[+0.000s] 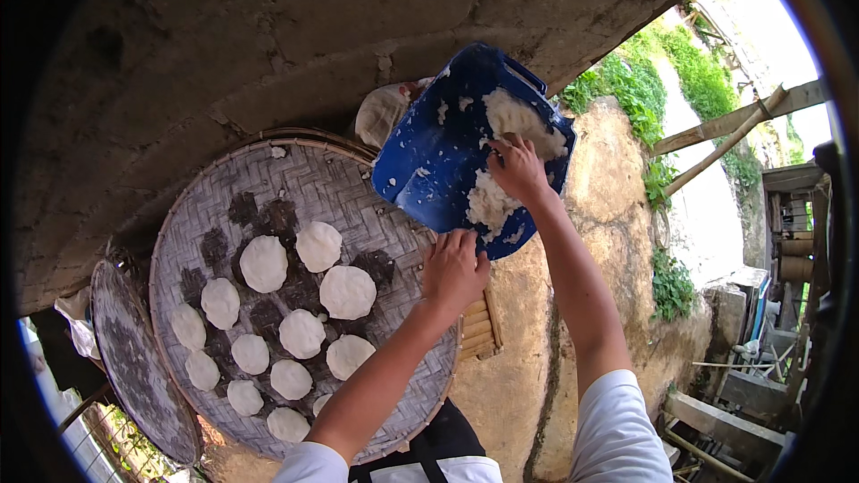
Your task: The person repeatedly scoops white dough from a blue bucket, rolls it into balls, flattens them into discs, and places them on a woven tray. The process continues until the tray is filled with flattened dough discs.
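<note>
A blue plastic tub [420, 139], tilted with its inside toward me, holds crumbly white dough [490, 204] in clumps, with bits stuck to its walls. Inside it, my right hand [517, 168] has its fingers curled into the dough along the right side. My left hand [454, 275] grips the tub's near rim, fingers bent over the edge. Left of that hand lies a round woven bamboo tray [215, 206] bearing several flat white dough rounds, among them a large one [347, 292] and a smaller one [250, 353]. Dark damp patches mark the weave between them.
A rough wall [268, 36] rises behind the tray and tub. Another round tray [134, 358] leans at the far left. A pale sack [380, 114] sits behind the tub. Bamboo slats [479, 331] show under the tray, and wooden poles [734, 130] stand at right.
</note>
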`<state>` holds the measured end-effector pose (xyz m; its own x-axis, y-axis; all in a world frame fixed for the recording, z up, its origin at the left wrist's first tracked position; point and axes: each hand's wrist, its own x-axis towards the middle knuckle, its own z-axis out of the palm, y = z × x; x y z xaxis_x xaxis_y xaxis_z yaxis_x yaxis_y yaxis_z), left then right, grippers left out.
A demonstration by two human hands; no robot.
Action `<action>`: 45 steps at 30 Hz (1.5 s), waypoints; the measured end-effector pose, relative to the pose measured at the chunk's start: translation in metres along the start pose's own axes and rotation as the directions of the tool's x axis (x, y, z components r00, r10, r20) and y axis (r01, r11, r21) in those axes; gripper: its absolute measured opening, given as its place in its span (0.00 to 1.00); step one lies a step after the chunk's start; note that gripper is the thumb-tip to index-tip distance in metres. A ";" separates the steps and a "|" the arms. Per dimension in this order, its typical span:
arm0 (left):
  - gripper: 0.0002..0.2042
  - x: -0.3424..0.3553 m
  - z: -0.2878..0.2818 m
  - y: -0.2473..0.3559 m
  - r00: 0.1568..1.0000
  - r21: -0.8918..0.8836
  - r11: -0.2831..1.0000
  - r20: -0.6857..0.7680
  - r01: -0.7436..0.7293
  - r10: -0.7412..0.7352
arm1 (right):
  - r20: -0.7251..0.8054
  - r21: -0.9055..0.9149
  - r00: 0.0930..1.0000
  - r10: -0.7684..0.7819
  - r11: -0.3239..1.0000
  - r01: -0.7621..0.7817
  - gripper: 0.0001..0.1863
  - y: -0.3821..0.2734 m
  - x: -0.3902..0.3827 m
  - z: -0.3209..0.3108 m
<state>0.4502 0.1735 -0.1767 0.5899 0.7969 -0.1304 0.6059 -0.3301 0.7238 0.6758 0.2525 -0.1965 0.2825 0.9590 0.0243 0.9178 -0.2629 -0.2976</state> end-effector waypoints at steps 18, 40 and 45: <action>0.23 0.078 0.043 -0.010 0.915 -0.744 0.648 -0.361 -0.164 -0.183 | -0.017 0.507 0.875 0.483 0.759 -0.409 0.33 -0.050 -0.043 0.036; 0.30 0.150 0.014 -0.064 0.984 -0.983 -0.102 0.162 0.154 -0.074 | 0.127 0.447 0.980 -0.153 0.891 0.081 0.13 -0.062 -0.086 -0.063; 0.31 0.149 0.012 -0.067 0.981 -0.977 -0.116 0.187 0.180 -0.045 | 0.737 0.522 0.607 -0.299 0.821 -0.230 0.14 -0.019 -0.039 -0.059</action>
<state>0.5042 0.3086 -0.2524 0.6510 0.7026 -0.2873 -0.4850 0.6762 0.5546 0.6638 0.2143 -0.1351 -0.3084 0.7387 -0.5993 0.5429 -0.3807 -0.7486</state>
